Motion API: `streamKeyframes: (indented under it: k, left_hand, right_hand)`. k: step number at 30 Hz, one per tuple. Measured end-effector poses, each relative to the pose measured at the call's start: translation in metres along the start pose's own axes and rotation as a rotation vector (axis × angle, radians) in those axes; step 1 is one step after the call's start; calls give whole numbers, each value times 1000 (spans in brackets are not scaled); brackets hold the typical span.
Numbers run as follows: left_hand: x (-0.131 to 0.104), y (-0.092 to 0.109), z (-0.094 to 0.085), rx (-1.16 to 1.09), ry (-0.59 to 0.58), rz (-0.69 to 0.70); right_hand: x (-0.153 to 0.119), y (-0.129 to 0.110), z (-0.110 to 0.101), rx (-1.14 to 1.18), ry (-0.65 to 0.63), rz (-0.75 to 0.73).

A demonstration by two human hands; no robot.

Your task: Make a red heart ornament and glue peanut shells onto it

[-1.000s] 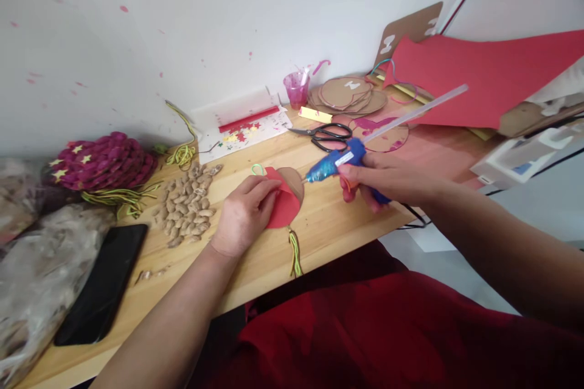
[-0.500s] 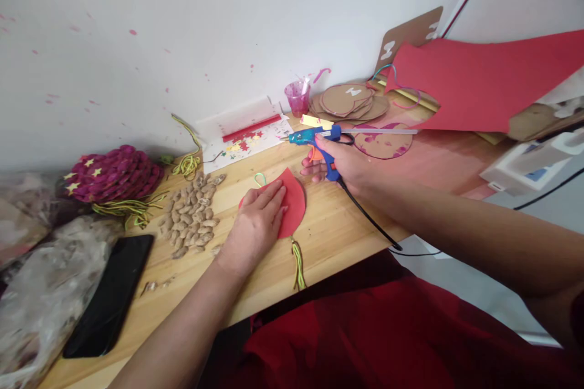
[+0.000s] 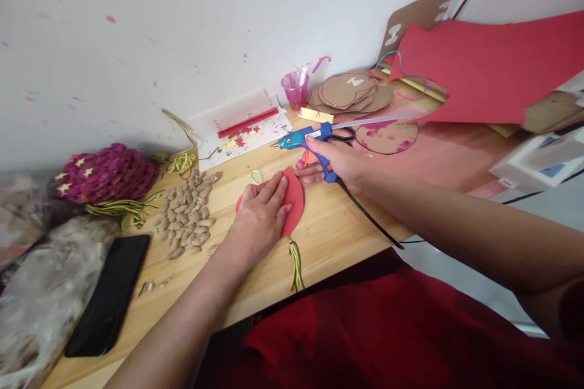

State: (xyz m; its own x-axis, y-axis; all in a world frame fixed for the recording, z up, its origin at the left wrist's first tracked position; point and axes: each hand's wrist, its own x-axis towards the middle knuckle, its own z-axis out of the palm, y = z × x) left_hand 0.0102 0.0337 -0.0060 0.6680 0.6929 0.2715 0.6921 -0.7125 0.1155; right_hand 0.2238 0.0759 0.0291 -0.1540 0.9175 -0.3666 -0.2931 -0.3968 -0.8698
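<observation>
Fingers outstretched, my left hand (image 3: 261, 213) lies flat on a red paper disc (image 3: 294, 194) and covers much of it. A green loop (image 3: 257, 177) sticks out at the disc's upper edge, and a yellow-green tassel (image 3: 295, 266) hangs from its lower edge. My right hand (image 3: 340, 164) is wrapped round the handle of a blue hot glue gun (image 3: 305, 136) held above the table. Its nozzle points left, and a clear glue stick (image 3: 369, 121) juts from the back. The right hand's fingertips are close to the disc's right edge.
Left of the disc lie peanuts (image 3: 187, 216), purple decorated pieces (image 3: 107, 173), a phone (image 3: 109, 295) and a plastic bag (image 3: 50, 298). Behind are paper with star sequins (image 3: 249, 152), a pink cup (image 3: 295, 91) and cardboard discs (image 3: 349, 90). Red paper (image 3: 488, 67) lies right. The gun's cord (image 3: 371, 219) trails down.
The glue gun in my right hand has shifted slightly left, and its fingers have come nearer the disc. My left hand stays on the disc. The view has tilted a little.
</observation>
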Motion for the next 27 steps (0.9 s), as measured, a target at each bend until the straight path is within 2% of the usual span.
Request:
streamKeyframes:
  k: [9, 15, 23, 27]
  left_hand:
    - [-2, 7, -17, -95, -179, -3]
    - [-7, 9, -15, -121, -141, 17]
    - [-16, 17, -23, -216, -205, 10]
    - [-18, 18, -24, -211, -201, -3]
  right_hand:
    - [2, 5, -1, -5, -20, -48]
    - [3, 6, -2, -9, -46, -56]
    - [3, 7, -3, -9, -46, -69]
    - [4, 7, -4, -13, -54, -70]
